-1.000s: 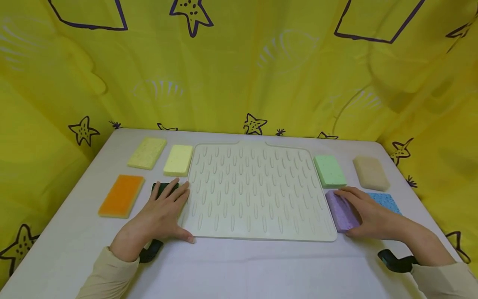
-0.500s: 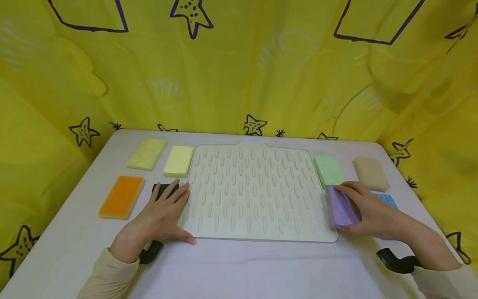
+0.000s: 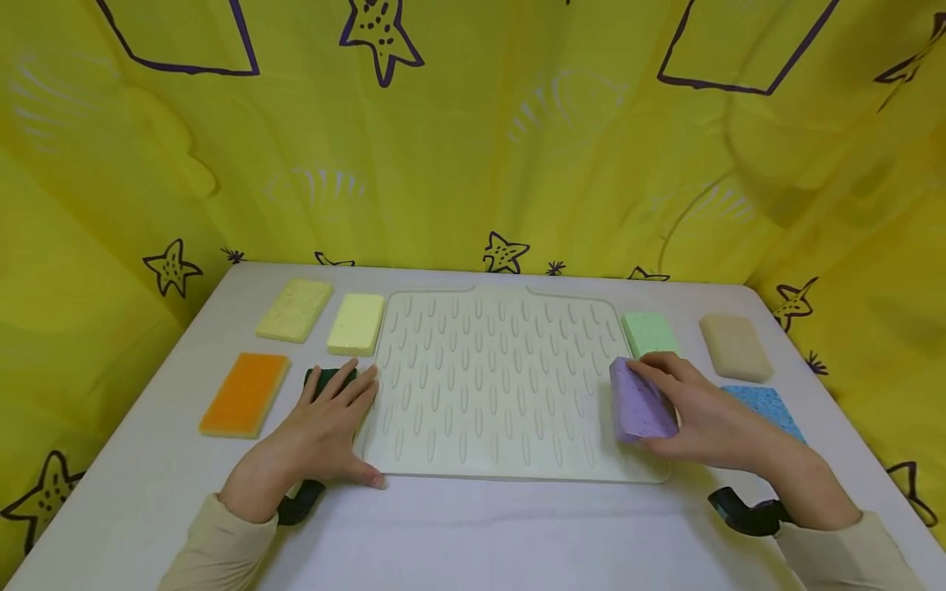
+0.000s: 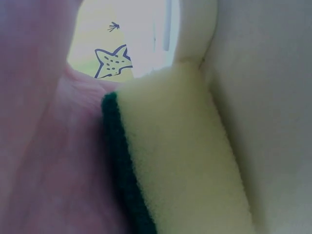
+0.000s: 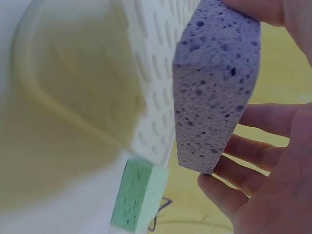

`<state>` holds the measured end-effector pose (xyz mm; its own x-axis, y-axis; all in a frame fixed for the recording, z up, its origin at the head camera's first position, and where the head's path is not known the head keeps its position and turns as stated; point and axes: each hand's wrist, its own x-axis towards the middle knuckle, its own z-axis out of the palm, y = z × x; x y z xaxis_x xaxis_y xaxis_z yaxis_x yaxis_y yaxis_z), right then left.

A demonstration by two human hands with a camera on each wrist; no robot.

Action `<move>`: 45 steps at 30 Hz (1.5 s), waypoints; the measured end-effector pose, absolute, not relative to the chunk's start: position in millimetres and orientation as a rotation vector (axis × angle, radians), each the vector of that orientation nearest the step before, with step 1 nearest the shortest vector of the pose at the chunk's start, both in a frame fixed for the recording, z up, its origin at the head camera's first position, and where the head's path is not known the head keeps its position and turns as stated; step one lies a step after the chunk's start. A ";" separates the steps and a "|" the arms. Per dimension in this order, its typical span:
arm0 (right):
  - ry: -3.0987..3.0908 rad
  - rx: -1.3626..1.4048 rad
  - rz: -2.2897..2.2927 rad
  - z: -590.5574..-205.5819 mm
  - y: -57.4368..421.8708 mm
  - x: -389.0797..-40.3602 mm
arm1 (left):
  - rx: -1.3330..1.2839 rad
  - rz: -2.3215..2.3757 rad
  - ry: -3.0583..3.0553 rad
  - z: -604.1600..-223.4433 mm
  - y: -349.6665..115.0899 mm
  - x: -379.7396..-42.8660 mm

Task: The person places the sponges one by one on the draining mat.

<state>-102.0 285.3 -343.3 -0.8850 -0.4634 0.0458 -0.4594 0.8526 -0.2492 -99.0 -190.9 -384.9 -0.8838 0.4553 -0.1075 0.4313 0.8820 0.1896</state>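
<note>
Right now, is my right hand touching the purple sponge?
Touching. The right wrist view shows your right hand holding the purple sponge between thumb and fingers.

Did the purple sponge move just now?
Yes. In the head view, the purple sponge went left, from beside the mat to over its right edge.
</note>
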 end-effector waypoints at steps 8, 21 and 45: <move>2.993 -0.805 -0.411 -344.1 264.9 -107.0 | 0.721 0.277 2.879 -386.6 -196.8 -101.0; 2.962 -0.891 -0.491 -347.8 229.0 -113.8 | 0.733 0.279 2.872 -384.0 -197.7 -102.4; 2.903 -1.024 -0.571 -357.8 160.4 -116.7 | 0.704 0.267 2.882 -383.0 -196.4 -101.7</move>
